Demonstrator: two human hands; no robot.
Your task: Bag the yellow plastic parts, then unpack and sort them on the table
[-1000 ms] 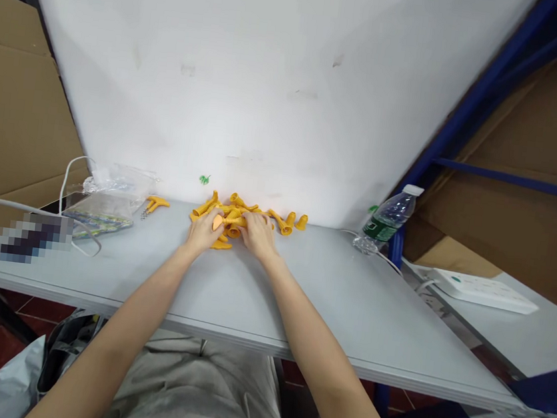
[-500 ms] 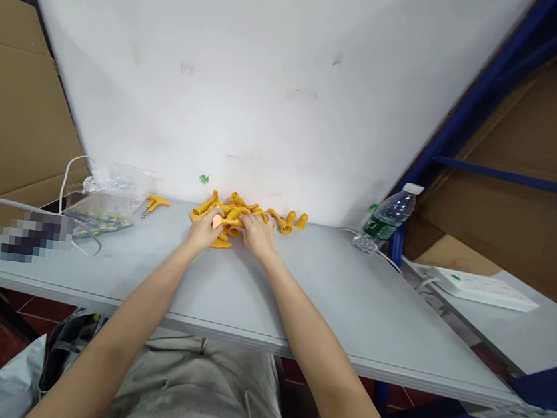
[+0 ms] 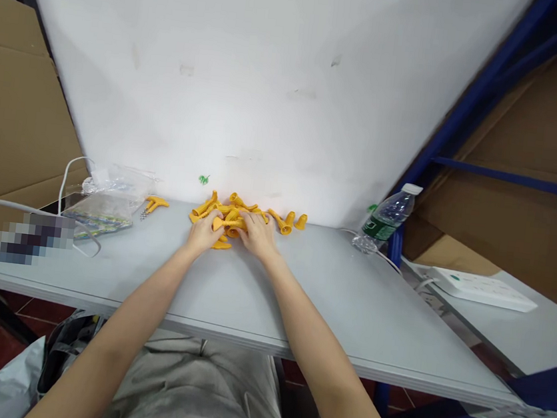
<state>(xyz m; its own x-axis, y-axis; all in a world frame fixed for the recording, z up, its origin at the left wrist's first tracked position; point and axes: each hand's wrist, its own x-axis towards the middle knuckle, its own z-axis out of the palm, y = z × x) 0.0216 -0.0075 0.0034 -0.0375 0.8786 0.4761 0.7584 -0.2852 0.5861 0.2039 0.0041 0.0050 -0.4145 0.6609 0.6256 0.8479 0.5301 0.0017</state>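
A heap of small yellow plastic parts (image 3: 238, 210) lies at the far edge of the grey table (image 3: 299, 292), against the white wall. Both my hands rest at the near side of the heap. My left hand (image 3: 204, 231) has its fingers curled round one yellow part (image 3: 218, 222). My right hand (image 3: 257, 233) pinches the other end of a yellow piece (image 3: 237, 223) between the hands. A few loose yellow parts (image 3: 293, 223) lie just right of the heap, and one flat piece (image 3: 221, 245) sits between my wrists.
At the left lie clear plastic bags (image 3: 108, 200), a T-shaped yellow part with a screw (image 3: 154, 204), a white cable (image 3: 68, 175) and a dark device. A water bottle (image 3: 385, 219) stands at the right, a white power strip (image 3: 480, 290) beyond it. Cardboard flanks both sides.
Both hands stay at the heap. The fingers have shifted slightly on the yellow pieces between them; the left thumb has turned inward.
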